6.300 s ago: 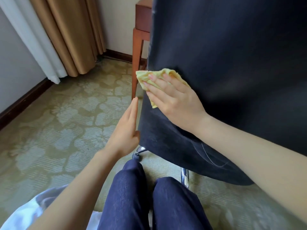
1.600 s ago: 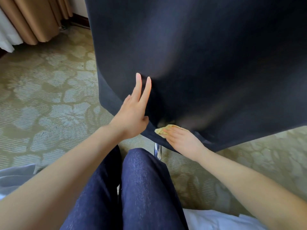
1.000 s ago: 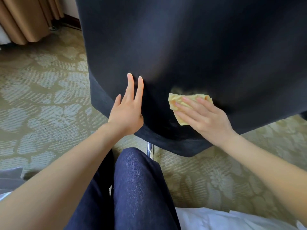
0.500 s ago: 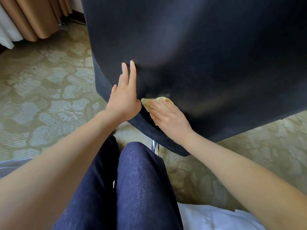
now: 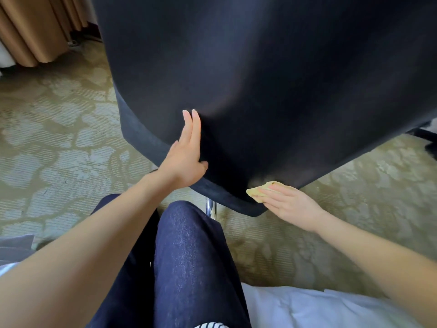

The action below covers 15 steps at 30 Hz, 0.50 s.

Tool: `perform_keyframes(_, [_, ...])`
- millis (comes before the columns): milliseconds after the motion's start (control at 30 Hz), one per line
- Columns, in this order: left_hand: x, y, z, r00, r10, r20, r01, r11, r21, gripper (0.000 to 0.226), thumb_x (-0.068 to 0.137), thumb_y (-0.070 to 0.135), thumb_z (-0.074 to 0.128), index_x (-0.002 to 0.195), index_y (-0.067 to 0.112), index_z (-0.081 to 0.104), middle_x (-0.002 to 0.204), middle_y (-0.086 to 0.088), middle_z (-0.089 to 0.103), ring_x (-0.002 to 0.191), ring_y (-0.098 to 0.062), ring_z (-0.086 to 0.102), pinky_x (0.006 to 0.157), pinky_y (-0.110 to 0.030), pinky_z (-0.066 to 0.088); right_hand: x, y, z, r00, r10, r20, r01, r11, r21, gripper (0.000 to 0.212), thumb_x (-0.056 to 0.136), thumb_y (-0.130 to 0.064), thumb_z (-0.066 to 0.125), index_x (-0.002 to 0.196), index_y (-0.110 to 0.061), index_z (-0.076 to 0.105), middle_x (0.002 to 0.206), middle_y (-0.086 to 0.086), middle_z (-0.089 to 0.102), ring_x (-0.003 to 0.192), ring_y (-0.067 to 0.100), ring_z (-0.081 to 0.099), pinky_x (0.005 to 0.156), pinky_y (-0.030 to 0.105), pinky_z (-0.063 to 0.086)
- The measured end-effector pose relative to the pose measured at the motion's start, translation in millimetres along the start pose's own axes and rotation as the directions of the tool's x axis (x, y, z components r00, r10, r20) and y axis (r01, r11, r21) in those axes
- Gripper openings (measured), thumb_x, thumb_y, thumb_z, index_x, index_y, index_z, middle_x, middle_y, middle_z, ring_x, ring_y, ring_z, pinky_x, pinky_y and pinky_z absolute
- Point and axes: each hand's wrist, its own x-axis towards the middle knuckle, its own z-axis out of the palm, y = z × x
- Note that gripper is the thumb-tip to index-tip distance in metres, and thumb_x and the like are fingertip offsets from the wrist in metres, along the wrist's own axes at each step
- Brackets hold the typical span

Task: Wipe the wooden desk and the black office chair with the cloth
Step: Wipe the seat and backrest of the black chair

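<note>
Low, right hand (image 5: pixel 287 201) presses cloth (image 5: pixel 257 191) against chair (image 5: pixel 272 79).

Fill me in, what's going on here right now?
A person is wiping the back of the black chair. The right hand presses a yellow cloth with flat fingers against the chair's bottom edge. The left hand lies flat on the chair back, fingers straight, apparently steadying it. The desk is not in view, so its state cannot be told.
</note>
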Motion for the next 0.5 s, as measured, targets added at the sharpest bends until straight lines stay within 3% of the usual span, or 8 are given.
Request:
perform_keyframes(67, [1, 2, 5, 0.999, -0.036, -0.013, 0.036, 0.999, 0.002, 0.108, 0.085, 0.005, 0.06, 0.146, 0.023, -0.028, 0.153, 0.003, -0.034, 0.136, -0.031, 0.033, 0.114, -0.055, 0.021, -11, 15, -6, 0.99, 0.057, -0.131, -0.059, 0.998, -0.009, 0.033, 0.074, -0.013, 0.075, 0.107, -0.013, 0.073, 0.124, -0.001, 0.064, 0.116, 0.014, 0.059, 0.105, 0.033, 0.039])
perform_keyframes(167, [2, 9, 12, 0.996, -0.089, -0.024, 0.089, 0.996, 0.018, 0.105, 0.086, 0.009, 0.059, 0.146, 0.024, -0.027, 0.153, 0.006, -0.033, 0.147, -0.017, 0.009, 0.115, -0.051, -0.001, -29, 38, -19, 0.959, 0.126, -0.256, -0.134, 0.991, -0.013, 0.032, 0.095, 0.0, 0.047, 0.112, -0.014, 0.07, 0.124, 0.0, 0.064, 0.117, 0.017, 0.058, 0.1, 0.036, 0.047])
perform_keyframes(367, [-5, 33, 14, 0.98, -0.16, -0.114, 0.158, 0.987, -0.03, 0.098, 0.088, 0.01, 0.056, 0.148, 0.017, -0.021, 0.157, 0.0, -0.026, 0.148, -0.019, -0.001, 0.115, -0.05, -0.001, -56, 96, -72, 0.858, 0.218, -0.464, -0.325, 0.932, -0.162, 0.037, 0.086, 0.003, 0.065, 0.116, -0.018, 0.069, 0.127, 0.001, 0.061, 0.12, 0.019, 0.054, 0.108, 0.034, 0.034])
perform_keyframes(500, [-22, 72, 26, 0.963, -0.019, -0.267, -0.025, 0.987, -0.16, 0.101, 0.086, 0.001, 0.054, 0.149, 0.026, -0.02, 0.156, 0.0, -0.027, 0.147, -0.028, -0.002, 0.117, -0.054, 0.008, -61, 134, -106, 0.74, 0.265, -0.618, -0.498, 0.834, -0.239, 0.036, 0.086, -0.005, 0.07, 0.118, -0.023, 0.068, 0.127, -0.001, 0.06, 0.121, 0.019, 0.051, 0.106, 0.035, 0.032])
